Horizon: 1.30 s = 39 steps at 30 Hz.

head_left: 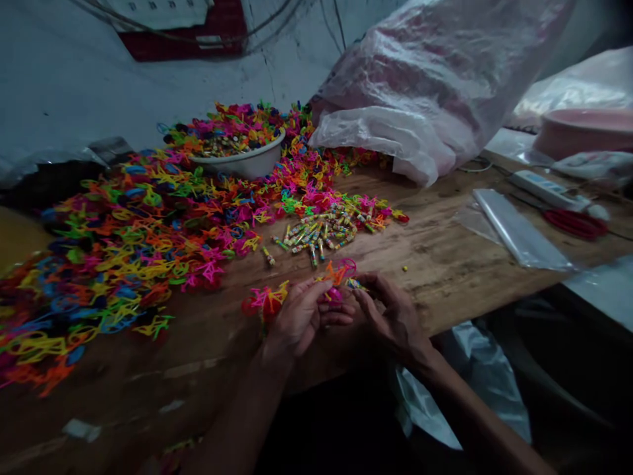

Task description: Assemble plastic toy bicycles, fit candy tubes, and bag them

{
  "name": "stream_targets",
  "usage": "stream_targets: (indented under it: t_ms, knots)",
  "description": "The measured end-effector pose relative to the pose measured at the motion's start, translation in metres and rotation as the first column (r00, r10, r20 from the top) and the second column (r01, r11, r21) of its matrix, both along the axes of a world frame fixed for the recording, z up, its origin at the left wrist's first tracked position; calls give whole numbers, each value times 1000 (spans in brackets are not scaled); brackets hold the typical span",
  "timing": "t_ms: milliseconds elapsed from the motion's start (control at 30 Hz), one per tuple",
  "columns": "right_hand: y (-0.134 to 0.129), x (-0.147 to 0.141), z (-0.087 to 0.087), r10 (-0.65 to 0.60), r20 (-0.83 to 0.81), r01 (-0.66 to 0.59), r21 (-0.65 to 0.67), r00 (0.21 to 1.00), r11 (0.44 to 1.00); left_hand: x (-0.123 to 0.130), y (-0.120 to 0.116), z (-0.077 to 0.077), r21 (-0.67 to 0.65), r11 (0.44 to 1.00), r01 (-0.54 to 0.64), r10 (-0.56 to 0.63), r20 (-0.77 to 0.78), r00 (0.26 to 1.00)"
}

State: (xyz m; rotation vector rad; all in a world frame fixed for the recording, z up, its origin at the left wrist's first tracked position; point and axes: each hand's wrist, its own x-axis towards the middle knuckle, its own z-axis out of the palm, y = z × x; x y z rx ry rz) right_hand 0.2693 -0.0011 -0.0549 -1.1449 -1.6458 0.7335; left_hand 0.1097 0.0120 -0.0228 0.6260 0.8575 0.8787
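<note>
My left hand (304,313) is closed on a small plastic toy bicycle (337,272) with orange and pink parts. Facing it, my right hand (390,307) pinches a small patterned tube (354,284) between thumb and finger, close to the toy. Just left of my left hand lie more toy bicycles (267,300) in pink, yellow and red. Beyond my hands is a loose heap of small patterned tubes (321,231). A big pile of coloured plastic toy bicycles (163,224) spreads over the left side of the table.
A pale basin (252,163) heaped with toys stands at the back. A large clear plastic bag (420,86) leans behind the wooden table (395,254). To the right lie a stack of clear plastic sleeves (524,231), a power strip (544,188) and red-handled scissors (576,223).
</note>
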Motion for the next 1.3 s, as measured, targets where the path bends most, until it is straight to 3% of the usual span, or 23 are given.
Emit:
stream_targets:
  t_ms: [100, 267, 433, 567, 733, 833, 933, 1100, 1200, 1300]
  knots:
    - [-3, 2, 0, 2, -23, -3, -28, 1000, 1000, 3, 1, -2, -45, 999, -13, 16, 70, 997]
    - [-2, -3, -1, 2, -77, 1, 33, 997, 999, 15, 0, -5, -178, 982, -63, 85, 123, 989]
    - [-6, -2, 1, -127, -87, 131, 38, 988, 991, 20, -2, -3, -298, 938, -177, 230, 152, 961]
    - [-9, 4, -2, -55, -91, 53, -18, 994, 998, 23, -6, -3, -315, 937, -150, 208, 160, 965]
    - [-12, 7, -7, -34, -28, 35, 36, 999, 999, 27, -13, -6, -299, 947, -113, 177, 197, 964]
    - [-15, 8, -11, -69, 43, 60, 183, 997, 981, 28, -16, -6, -310, 950, -43, 121, 237, 964]
    - [-16, 12, -14, -45, 122, 3, 329, 991, 944, 28, -18, -5, -298, 955, 1, 81, 264, 961]
    - [-13, 22, -12, 23, 136, -54, 233, 991, 971, 32, -21, -1, -233, 972, -25, 81, 237, 968]
    - [-10, 28, -8, 38, 202, -91, 260, 979, 961, 37, -21, 1, -194, 981, -22, 68, 234, 970]
    - [-6, 34, -5, 82, 277, -160, 272, 957, 949, 43, -20, 0, -127, 986, -110, 134, 199, 971]
